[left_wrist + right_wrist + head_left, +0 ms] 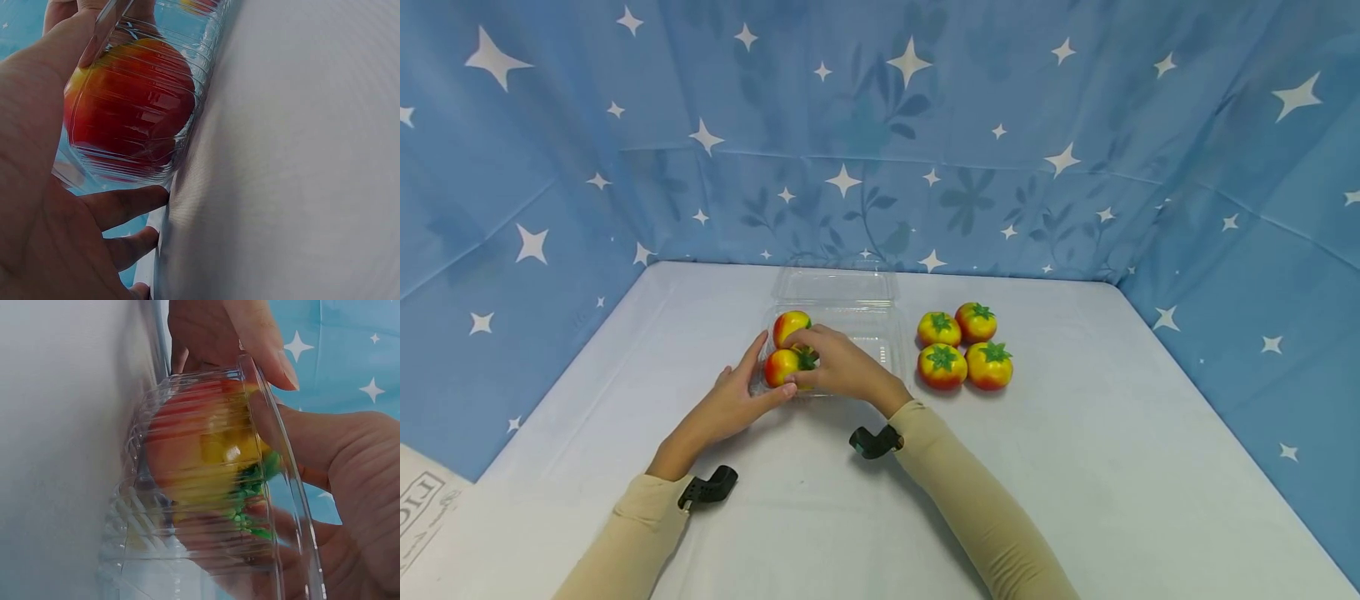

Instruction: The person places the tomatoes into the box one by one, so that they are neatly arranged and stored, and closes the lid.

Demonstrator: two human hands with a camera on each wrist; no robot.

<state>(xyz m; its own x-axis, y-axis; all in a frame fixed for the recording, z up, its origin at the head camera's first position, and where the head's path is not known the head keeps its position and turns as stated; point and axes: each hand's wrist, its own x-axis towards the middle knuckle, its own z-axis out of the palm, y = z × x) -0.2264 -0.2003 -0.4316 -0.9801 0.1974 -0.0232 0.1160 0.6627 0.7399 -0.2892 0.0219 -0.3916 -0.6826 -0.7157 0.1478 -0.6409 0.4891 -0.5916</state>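
Pale printed panel [430,510] at left edge of table [820,517], toward near corner: framed block letters [421,497], looking like "LIC", first letter uncertain, cut by picture border. Beside frame, small line of slanted lettering [433,529], too small to read.

The clear container [883,337] looks like thin, glossy, ribbed plastic; the 4 fruits [942,367] at its 3 o'clock look smooth and shiny. The table [1112,467] has a matt, clothlike surface; the curtain [865,108] at 12 o'clock is creased cloth.
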